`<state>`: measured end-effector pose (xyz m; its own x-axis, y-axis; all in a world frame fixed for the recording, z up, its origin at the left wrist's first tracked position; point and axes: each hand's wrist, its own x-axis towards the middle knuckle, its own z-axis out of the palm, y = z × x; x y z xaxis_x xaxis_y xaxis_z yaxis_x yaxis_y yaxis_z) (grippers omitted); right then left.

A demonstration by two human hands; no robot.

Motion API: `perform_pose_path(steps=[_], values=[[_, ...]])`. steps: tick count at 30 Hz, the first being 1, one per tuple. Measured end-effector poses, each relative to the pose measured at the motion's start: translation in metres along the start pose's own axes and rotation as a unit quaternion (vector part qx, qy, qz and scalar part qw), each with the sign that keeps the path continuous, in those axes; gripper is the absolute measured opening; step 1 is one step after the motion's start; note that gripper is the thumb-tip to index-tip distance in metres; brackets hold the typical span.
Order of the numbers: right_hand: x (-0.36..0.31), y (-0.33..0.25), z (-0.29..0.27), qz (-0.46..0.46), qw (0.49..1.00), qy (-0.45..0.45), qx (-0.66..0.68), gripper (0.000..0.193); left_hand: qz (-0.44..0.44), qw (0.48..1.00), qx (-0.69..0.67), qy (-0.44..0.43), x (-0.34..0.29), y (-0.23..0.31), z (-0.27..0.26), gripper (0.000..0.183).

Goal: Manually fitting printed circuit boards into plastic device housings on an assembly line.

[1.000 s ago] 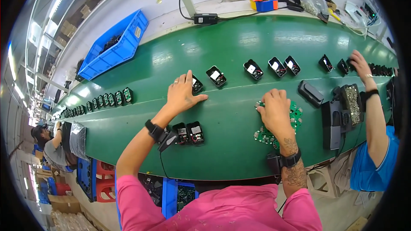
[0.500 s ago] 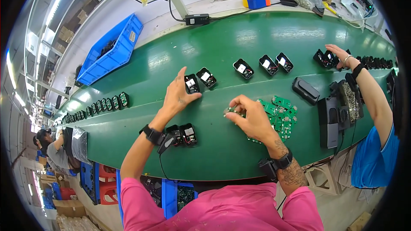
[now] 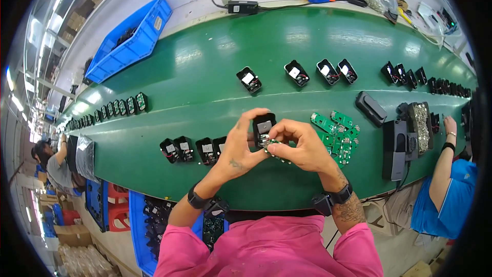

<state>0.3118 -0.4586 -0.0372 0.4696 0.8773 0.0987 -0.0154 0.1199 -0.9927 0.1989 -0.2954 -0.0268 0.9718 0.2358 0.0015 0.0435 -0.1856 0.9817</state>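
Observation:
In front of me, my left hand (image 3: 241, 146) grips a small black plastic housing (image 3: 264, 123) with a silvery block inside. My right hand (image 3: 298, 146) pinches a green circuit board (image 3: 277, 153) against the housing's lower end; whether the board sits inside it I cannot tell. To the right lies a loose pile of green circuit boards (image 3: 335, 136). More open housings (image 3: 177, 150) with white or silvery blocks and thin wires stand left of my left hand, one partly hidden behind it. Farther back, another open housing (image 3: 249, 79) heads a spaced row.
A blue crate (image 3: 130, 41) stands at the back left. Housings with boards (image 3: 120, 107) line the left side. At right are a black case (image 3: 371, 109), a dark grey device (image 3: 393, 149) and a tray of small parts (image 3: 421, 128). A co-worker's hand (image 3: 450, 124) is beyond them.
My left hand has taken a housing from the back row and brought it nearer. My right hand has moved the board to it. The co-worker's hand has drawn back from the far-right housings.

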Motion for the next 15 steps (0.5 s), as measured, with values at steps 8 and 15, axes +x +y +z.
perform_pose_path(steps=[8, 15], values=[[0.003, -0.016, 0.003, 0.085, 0.993, 0.061, 0.054, 0.024, -0.009, 0.99, -0.137, 0.04, -0.004, -0.033, -0.001, 0.018], [0.002, -0.005, -0.008, 0.069, 0.988, 0.067, 0.124, 0.031, 0.047, 0.994, -0.002, 0.102, -0.009, -0.04, 0.006, 0.026]])
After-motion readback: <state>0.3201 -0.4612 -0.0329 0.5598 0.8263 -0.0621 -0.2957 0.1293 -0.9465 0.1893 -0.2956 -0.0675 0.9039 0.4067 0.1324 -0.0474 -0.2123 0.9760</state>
